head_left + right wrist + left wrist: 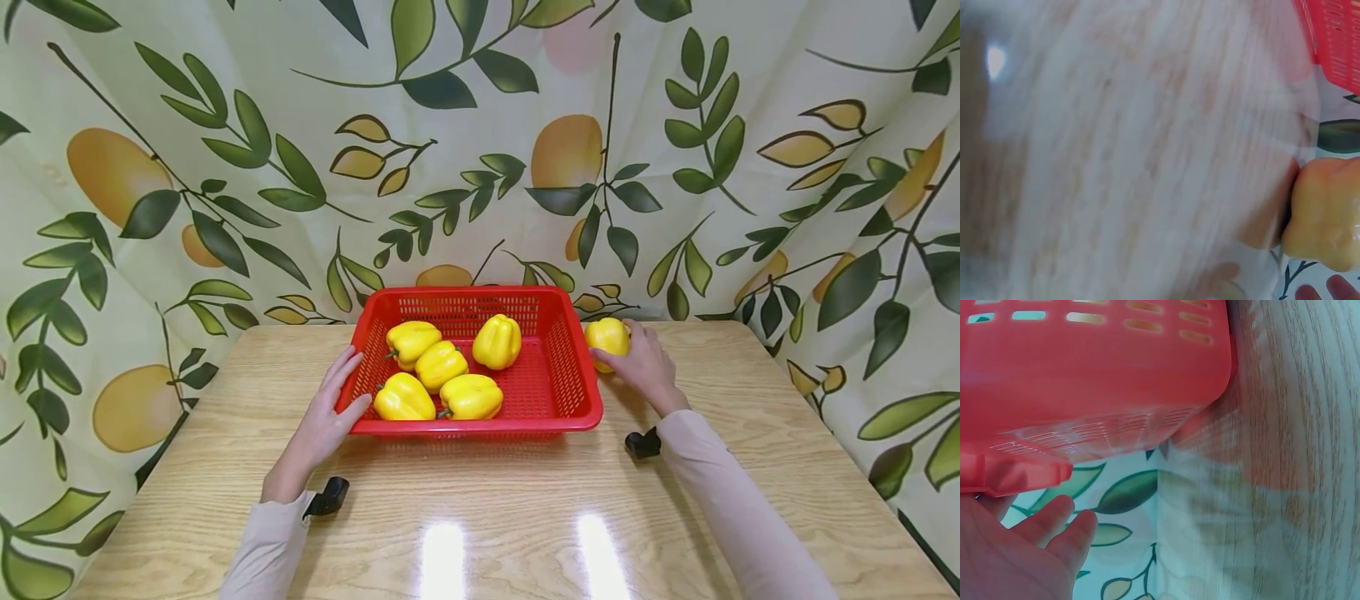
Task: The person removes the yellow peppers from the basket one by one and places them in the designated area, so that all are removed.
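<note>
A red plastic basket [555,367] with slotted sides holds several yellow bell peppers [471,397]. My left hand [322,425] lies along the basket's left rim, its fingers fairly straight and the thumb near the front corner. From the left wrist, those fingers [1071,540] show beside the rim, outside the basket wall. Just outside the basket's right side, my right hand [647,367] grips another yellow bell pepper [606,340], thumb on the near side and fingers round the right. In the right wrist view only fingertips [1340,289] show by that pepper [1325,212].
The basket stands on a light wooden table [495,508] close to its back edge. A curtain [480,208] printed with leaves and fruit hangs behind and along both sides. A black wrist camera [327,497] sits at the left cuff, another black camera [642,444] at the right.
</note>
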Tool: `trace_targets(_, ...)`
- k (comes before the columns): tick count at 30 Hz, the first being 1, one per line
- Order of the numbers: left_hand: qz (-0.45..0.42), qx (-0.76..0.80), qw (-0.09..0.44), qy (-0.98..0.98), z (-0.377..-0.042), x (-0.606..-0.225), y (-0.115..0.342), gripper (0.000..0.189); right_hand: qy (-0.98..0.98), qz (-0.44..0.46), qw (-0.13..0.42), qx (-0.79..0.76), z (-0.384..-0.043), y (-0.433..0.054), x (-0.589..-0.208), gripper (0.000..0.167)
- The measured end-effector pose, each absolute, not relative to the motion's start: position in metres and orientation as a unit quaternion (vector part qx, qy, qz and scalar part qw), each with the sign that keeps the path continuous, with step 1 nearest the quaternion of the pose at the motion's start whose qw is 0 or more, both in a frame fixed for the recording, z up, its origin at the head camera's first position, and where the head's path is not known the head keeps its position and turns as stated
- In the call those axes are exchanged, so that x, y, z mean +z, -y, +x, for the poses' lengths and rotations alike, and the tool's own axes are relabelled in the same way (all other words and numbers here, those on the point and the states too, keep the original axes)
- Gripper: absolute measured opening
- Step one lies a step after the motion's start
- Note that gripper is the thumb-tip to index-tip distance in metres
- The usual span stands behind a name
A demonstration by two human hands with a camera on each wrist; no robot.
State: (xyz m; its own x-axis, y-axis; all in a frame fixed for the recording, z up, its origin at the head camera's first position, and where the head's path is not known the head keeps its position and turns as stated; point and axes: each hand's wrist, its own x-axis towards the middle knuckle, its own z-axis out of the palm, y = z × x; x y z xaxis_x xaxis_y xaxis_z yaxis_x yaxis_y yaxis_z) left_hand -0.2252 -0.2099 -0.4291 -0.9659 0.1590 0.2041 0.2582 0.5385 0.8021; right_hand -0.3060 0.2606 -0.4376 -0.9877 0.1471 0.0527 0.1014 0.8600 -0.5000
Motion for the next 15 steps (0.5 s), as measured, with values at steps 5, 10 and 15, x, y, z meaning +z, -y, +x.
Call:
trace_targets(5,-0.126,-0.465,0.064,0.874,-0.225,-0.43,0.21,0.062,0.962,-0.053,0.055,0.261,-0.304,-0.261,-0.432,0.093)
trace_targets(10,-0.123,-0.465,0.062,0.875,-0.225,-0.43,0.21,0.062,0.963,-0.036,0.062,0.259,-0.302,-0.263,-0.425,0.09)
trace_targets(15,-0.118,-0.464,0.052,0.876,-0.224,-0.428,0.21,0.062,0.964,-0.015,0.07,0.257,-0.3,-0.265,-0.42,0.086)
